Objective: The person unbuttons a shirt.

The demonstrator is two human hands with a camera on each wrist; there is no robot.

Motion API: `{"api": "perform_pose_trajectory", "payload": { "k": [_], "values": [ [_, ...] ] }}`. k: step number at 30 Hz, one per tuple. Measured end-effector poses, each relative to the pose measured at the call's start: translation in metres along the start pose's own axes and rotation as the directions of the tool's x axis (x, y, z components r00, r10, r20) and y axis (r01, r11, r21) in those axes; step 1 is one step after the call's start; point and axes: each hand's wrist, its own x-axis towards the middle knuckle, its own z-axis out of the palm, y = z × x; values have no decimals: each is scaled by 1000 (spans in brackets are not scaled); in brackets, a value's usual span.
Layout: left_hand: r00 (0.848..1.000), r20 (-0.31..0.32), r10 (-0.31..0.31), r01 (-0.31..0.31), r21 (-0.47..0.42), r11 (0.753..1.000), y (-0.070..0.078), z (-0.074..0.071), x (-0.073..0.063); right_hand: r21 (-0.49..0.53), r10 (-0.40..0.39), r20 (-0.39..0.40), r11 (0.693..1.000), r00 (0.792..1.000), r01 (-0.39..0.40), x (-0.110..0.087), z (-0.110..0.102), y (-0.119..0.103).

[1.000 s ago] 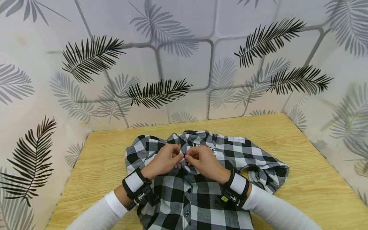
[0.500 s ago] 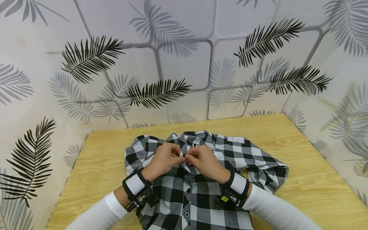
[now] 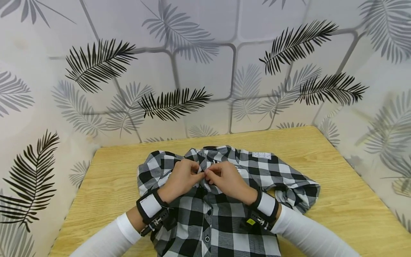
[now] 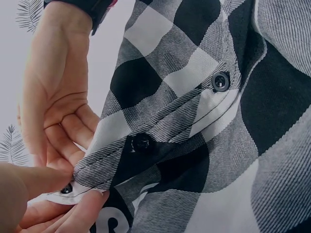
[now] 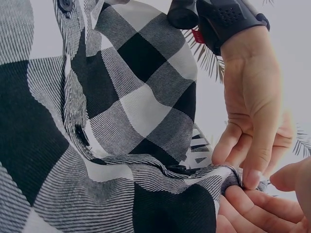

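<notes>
Leaf-patterned walls [image 3: 208, 78] stand behind and to both sides of a wooden table [image 3: 109, 185]. On the table, near its middle, lies a black, grey and white checked shirt [image 3: 189, 217], its lower part running out of the head view at the bottom edge. One shirt sleeve [image 3: 298, 189] extends to the right, with a white lettered patch [image 3: 261, 155] above it near the shoulder.

My left hand [image 3: 183, 175] pinches the placket [image 4: 170, 116] at the upper chest, thumb and fingers together on the cloth. My right hand [image 3: 227, 180] likewise pinches the cloth just beside it, the fingertips of both hands meeting over the shirt's centre line. What lies exactly between the fingertips is partly hidden.

Left wrist view: two dark buttons, an upper button [image 4: 220, 81] and a middle button [image 4: 142, 142], sit along the placket; a third, the end button [image 4: 66, 189], shows partly between my fingers. Right wrist view: the placket edge curves across the shirt toward my fingers. Black straps [image 3: 151, 207] circle both my wrists, above white cuffs [image 3: 128, 228].
</notes>
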Motion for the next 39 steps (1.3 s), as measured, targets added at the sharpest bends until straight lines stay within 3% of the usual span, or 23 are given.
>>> {"api": "perform_pose_trajectory", "payload": {
  "k": [7,12,16,24,28,31,33,34,35,37,39],
  "values": [
    [999,42,4,-4,17,1000,-2,0,1,-88,19,31,996,999,-16,1,0,-2],
    [1000,25,-2,1,32,1000,-5,0,1,-186,13,75,983,997,1,0,1,-1],
    [1000,14,-13,12,30,999,-6,-1,2,-272,25,65,962,998,-6,0,3,0],
    [999,25,-38,41,-135,990,-7,-3,7,-360,41,13,932,999,-33,2,2,0],
    [996,87,7,16,-266,964,-9,-5,9,-351,17,-3,936,1000,-18,4,0,2],
    [986,167,17,34,-297,954,-12,-9,9,-336,14,-32,941,999,-24,6,-4,5],
    [964,265,6,66,-264,962,-16,-13,7,-330,17,-57,943,998,-35,6,-7,9],
    [943,332,0,86,-245,966,-18,-16,5,-323,19,-70,945,997,-41,7,-9,11],
    [914,406,-8,108,-224,969,-20,-19,3,-318,21,-82,947,996,-46,7,-11,13],
    [835,549,-34,152,-171,973,-26,-24,-2,-307,31,-104,950,994,-61,8,-15,16],
    [759,649,-48,168,-124,978,-33,-27,-8,-288,44,-110,955,993,-75,8,-20,18]
  ]
}}
